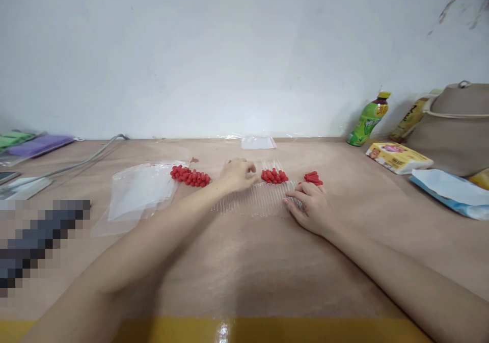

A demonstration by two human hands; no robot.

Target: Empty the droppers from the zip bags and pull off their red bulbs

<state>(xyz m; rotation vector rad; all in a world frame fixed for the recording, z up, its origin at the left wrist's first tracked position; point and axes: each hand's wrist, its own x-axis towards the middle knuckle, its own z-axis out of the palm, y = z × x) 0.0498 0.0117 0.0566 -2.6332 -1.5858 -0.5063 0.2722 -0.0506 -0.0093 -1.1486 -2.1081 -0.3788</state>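
Observation:
Slim, clear strips or tubes [248,199] lie side by side in a row on the table. My left hand [237,175] is over the row's far left part, fingers loosely bent, with a gap between thumb and fingers and nothing visible in it. At the row's right end rests my right hand [311,208], its fingers apart and touching the strips. Between the hands sits a cluster of small red pieces [274,176] at the strips' far ends. A smaller bunch of long red pieces [313,178] lies just beyond my right hand. More red rounded pieces [190,176] are heaped left of my left hand.
Clear plastic bags [143,192] lie at left, near a grey cable [87,158] and purple packet [41,145]. A white packet [259,143] lies by the wall. At right are a green bottle [369,121], yellow box [399,157], blue-white pack [453,192] and beige bag [454,129].

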